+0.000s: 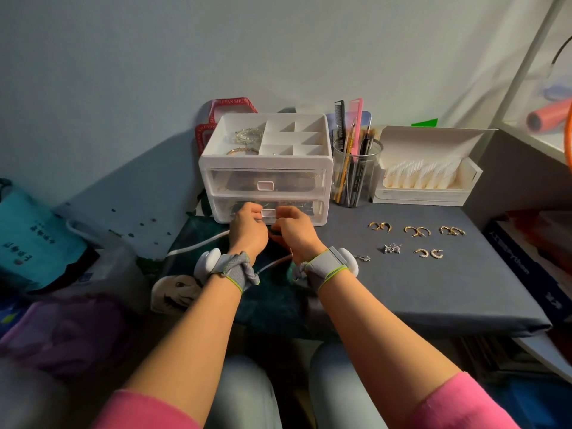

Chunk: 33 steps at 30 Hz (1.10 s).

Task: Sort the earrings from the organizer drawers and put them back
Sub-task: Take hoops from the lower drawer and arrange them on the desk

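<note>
White organizer (266,164), clear drawers; gold earrings (416,231) on grey table (433,283); pink sleeves (458,407); pink comb (356,119).

A low surface covered with a grey sheet (418,292) is seen against a pale wall. A white drawer organizer (266,168) is set at its back edge, with a clear cup of combs and pencils (356,174) just beside it and an open white box of packets (424,178) further right. Pairs of earrings (416,239) are laid out in two rows on the bare sheet in front of the box. A dark green cloth (201,230) and a white cable (198,244) are spread at the left.
</note>
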Each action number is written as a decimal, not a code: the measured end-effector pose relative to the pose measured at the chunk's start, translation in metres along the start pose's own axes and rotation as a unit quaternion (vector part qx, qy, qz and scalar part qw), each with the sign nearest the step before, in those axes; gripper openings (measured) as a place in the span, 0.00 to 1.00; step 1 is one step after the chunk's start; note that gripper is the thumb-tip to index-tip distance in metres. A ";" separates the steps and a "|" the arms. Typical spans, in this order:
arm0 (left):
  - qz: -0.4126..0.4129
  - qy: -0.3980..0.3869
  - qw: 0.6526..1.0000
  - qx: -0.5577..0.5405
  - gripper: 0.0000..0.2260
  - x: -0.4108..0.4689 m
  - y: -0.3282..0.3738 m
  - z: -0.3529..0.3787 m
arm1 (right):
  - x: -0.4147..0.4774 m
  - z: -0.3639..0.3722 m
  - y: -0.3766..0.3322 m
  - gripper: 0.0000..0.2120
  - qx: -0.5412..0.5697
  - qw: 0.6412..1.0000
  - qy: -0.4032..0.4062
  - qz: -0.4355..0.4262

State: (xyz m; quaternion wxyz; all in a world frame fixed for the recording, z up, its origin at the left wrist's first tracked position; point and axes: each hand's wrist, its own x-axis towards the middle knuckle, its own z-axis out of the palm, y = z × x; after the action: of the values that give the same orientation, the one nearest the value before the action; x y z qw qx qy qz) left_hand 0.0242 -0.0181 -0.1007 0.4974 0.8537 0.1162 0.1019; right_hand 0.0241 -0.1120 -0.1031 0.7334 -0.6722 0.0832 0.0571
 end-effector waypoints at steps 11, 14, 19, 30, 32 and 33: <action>-0.015 0.036 0.999 -0.015 0.14 -0.008 -0.009 -0.001 | -0.012 0.005 0.009 0.13 0.000 0.999 0.054 -0.006; -0.017 0.040 0.999 -0.022 0.16 -0.016 -0.013 -0.004 | -0.022 0.008 0.014 0.12 -0.007 0.997 0.069 -0.020; -0.022 0.049 0.998 -0.026 0.16 -0.032 -0.015 -0.011 | -0.038 0.011 0.018 0.14 -0.011 0.996 0.089 -0.015; -0.047 0.060 0.997 -0.027 0.14 -0.057 -0.021 -0.023 | -0.071 0.022 0.028 0.10 0.003 0.994 0.107 0.002; -0.050 0.060 0.997 -0.026 0.13 -0.062 -0.021 -0.024 | -0.076 0.021 0.029 0.11 0.007 0.994 0.107 0.001; -0.052 0.059 0.997 -0.025 0.13 -0.064 -0.022 -0.024 | -0.078 0.021 0.030 0.11 0.007 0.994 0.108 0.001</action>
State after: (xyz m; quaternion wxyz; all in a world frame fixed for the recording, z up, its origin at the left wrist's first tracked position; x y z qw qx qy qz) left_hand -0.0457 -0.0071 -0.1116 0.5157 0.8260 0.1873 0.1292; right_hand -0.0568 -0.0865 -0.1148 0.7252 -0.6689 0.1627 -0.0157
